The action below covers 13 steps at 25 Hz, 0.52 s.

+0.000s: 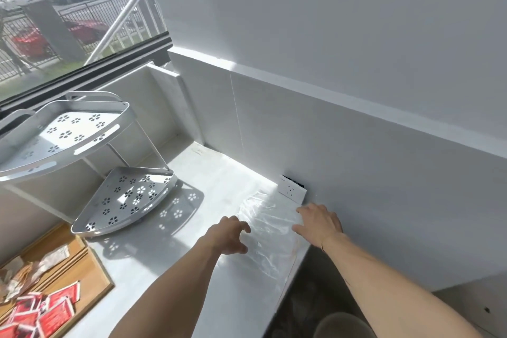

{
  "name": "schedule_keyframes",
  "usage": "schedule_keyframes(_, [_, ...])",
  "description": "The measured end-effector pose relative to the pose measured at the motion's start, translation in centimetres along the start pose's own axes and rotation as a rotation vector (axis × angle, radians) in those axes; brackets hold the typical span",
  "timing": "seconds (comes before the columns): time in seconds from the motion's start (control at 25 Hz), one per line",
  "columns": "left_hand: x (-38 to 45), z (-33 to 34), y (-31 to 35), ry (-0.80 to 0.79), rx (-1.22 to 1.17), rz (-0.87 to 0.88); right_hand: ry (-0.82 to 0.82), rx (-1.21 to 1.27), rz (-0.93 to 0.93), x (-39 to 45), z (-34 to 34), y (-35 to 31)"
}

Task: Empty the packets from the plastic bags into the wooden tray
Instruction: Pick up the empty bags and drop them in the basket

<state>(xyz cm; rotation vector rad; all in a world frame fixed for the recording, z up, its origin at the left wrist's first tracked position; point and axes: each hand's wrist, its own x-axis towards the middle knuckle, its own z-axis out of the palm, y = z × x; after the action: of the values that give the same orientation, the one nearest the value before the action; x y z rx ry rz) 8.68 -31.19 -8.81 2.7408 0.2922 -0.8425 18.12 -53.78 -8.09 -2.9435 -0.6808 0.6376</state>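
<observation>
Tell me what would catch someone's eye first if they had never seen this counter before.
First, the two hands at the middle: the left hand and right hand rest on either side of a flattened clear plastic bag near the counter's right edge. Next, the white two-tier corner rack with flower cut-outs at the left. Then the wooden tray at lower left, holding red packets.

Head view: looks down, forward over countertop [170,269], close.

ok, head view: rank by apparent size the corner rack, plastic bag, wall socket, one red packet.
1. corner rack
2. plastic bag
3. and 4. wall socket and red packet: look alike; the packet is nearer the camera, so unranked.
</observation>
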Motion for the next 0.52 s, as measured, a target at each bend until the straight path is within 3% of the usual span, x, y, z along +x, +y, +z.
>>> schedule_keyframes(0.52, [3.4, 1.9, -1.2, 0.137, 0.009, 0.063, -0.039, -0.011, 0.118, 5.1, 2.5, -1.7])
